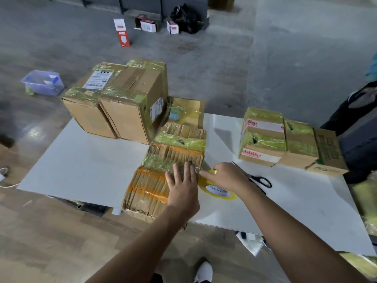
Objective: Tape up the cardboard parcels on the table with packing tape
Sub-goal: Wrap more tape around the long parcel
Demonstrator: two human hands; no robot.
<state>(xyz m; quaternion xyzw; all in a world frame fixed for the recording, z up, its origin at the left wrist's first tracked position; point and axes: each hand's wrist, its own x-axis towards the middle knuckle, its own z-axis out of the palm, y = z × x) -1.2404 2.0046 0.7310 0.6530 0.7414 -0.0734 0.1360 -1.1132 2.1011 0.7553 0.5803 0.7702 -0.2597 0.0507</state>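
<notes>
Cardboard fills most of the white worktop (81, 166), and the parcel being handled is a flat cardboard parcel (173, 152) of wrinkled corrugated board, lying from the middle of the worktop out over its 6 o'clock edge and banded with orange and yellowish clear tape. The left hand (182, 188) lies flat on the parcel's right side, its fingers (187, 170) straight and spread, pressing down and holding nothing. Just beside it, at 3 o'clock of the parcel, the right hand (224, 176) rests over a roll of packing tape (216, 192) lying flat on the worktop; this hand curls round the roll's far rim, with the forefinger reaching to the parcel's edge. Black-handled scissors (261, 180) lie at 3 o'clock of the roll, partly under the right wrist. Two large cartons (122, 111), already taped, stand at 11 o'clock, a gold-coloured flat packet (189, 111) at 12 o'clock behind the parcel, and three small taped boxes (263, 137) sit at 2 o'clock.
</notes>
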